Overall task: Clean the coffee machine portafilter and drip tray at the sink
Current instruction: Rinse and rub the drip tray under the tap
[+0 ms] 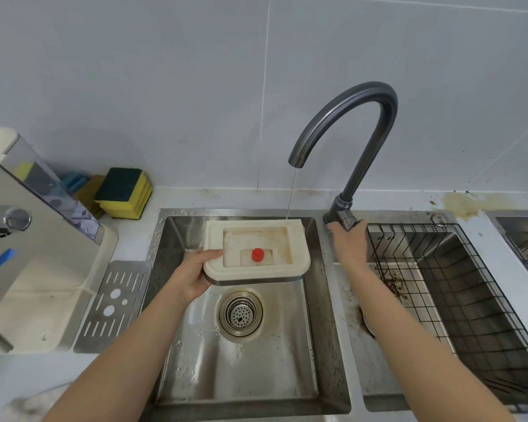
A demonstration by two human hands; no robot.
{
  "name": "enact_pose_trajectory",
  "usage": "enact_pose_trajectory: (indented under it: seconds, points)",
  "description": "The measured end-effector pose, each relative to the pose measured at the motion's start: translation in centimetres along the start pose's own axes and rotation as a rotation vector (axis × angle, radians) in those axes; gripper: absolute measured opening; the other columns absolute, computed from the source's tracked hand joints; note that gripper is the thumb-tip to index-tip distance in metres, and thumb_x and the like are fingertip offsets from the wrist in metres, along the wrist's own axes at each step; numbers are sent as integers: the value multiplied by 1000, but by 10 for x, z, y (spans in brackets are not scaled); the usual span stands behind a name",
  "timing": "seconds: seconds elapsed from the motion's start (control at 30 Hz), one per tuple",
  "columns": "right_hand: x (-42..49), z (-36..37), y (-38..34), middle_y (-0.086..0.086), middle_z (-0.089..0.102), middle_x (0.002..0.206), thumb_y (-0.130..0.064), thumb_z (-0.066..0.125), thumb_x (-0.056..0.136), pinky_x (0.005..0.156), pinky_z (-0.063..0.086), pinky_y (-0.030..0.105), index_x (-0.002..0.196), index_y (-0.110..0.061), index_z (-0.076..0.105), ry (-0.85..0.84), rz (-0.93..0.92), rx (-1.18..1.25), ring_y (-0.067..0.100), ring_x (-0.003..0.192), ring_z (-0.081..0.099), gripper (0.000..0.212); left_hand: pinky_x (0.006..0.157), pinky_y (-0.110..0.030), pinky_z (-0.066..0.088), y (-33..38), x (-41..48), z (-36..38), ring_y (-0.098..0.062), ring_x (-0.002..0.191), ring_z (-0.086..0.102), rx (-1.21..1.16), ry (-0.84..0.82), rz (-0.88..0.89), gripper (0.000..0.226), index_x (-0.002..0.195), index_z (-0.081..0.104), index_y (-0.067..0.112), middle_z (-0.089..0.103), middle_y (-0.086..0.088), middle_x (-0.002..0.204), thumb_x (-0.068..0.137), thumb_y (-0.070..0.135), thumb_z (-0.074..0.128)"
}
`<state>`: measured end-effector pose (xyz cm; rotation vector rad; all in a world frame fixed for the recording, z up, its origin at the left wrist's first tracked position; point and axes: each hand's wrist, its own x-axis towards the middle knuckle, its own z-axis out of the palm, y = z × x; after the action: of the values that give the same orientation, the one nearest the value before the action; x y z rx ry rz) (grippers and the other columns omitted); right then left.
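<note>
My left hand grips the left edge of a cream drip tray, holding it level over the left sink basin. The tray is stained brown inside and has a red float in its middle. A thin stream of water falls from the grey gooseneck tap onto the tray's back edge. My right hand is on the tap's lever at its base. No portafilter is visible.
The cream coffee machine stands at the left, with the metal drip grate lying beside it. Yellow-green sponges are stacked at the wall. A black wire basket sits in the right basin among coffee grounds.
</note>
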<state>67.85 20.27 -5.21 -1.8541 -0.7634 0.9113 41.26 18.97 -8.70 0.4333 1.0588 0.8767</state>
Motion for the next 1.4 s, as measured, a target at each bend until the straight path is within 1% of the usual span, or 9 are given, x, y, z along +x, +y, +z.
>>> enact_pose_trajectory:
  seconds: [0.03,0.1,0.23,0.47,0.67,0.9,1.13,1.27,1.4]
  points:
    - [-8,5,3,11,39,139,-18,56,86,95,40,31,140,-4,19,-50,-67,-88,17,109,50,67,45,-27,56,-1,1,-2,-18,65,72,-10,2,5,37,125,50,-1,73,-10,81,88,1,47]
    - [-20,13,7,11,2,157,-18,54,88,113,20,35,147,-6,2,-153,-127,-242,24,141,18,80,48,-28,57,-4,1,-5,-18,67,72,-24,-7,11,33,120,53,4,75,-8,80,88,0,47]
    - [-36,27,11,8,-6,157,-21,50,90,116,9,34,148,-9,-3,-288,-266,-478,21,145,0,79,49,-29,58,-8,1,-9,-18,69,72,-32,-23,18,23,102,61,10,76,-6,80,88,0,46]
    - [-41,59,7,11,-12,156,-45,28,96,116,-5,43,148,-18,-4,-533,-504,-987,28,143,-14,67,53,-38,59,-10,-1,-15,-21,72,72,-41,-31,33,24,103,60,12,75,-7,85,88,0,46]
    - [-32,65,4,10,-11,157,-49,17,96,115,-8,44,148,-14,-5,-483,-596,-1148,25,144,-13,66,50,-35,57,-8,-1,-9,-25,82,66,-39,-28,65,31,115,54,10,65,-12,101,87,1,48]
    - [-33,64,0,18,-14,155,-53,16,95,116,-9,41,145,-2,-11,-325,-485,-1216,29,143,-14,76,49,-34,55,-13,8,4,-30,89,60,-51,-23,56,41,126,46,6,62,-12,104,86,0,50]
    - [-30,67,5,13,-11,156,-54,14,94,112,-8,55,147,-28,-2,-398,-680,-1250,31,143,-13,61,48,-30,52,-17,17,22,-28,85,60,-86,-37,47,37,123,46,8,62,-12,100,87,0,50]
    - [-13,48,4,19,-5,156,-54,14,94,113,-2,54,148,-15,-2,-206,-508,-1279,34,144,-7,69,50,-32,55,-18,22,27,-27,87,60,-90,-62,43,36,122,46,9,62,-11,102,87,-1,48]
    - [-22,60,5,17,-16,155,-58,12,92,111,-13,54,147,-17,-8,-280,-486,-1254,34,142,-17,72,63,-42,56,-20,26,39,-27,88,61,-79,-113,30,41,126,46,9,62,-10,101,87,-1,48]
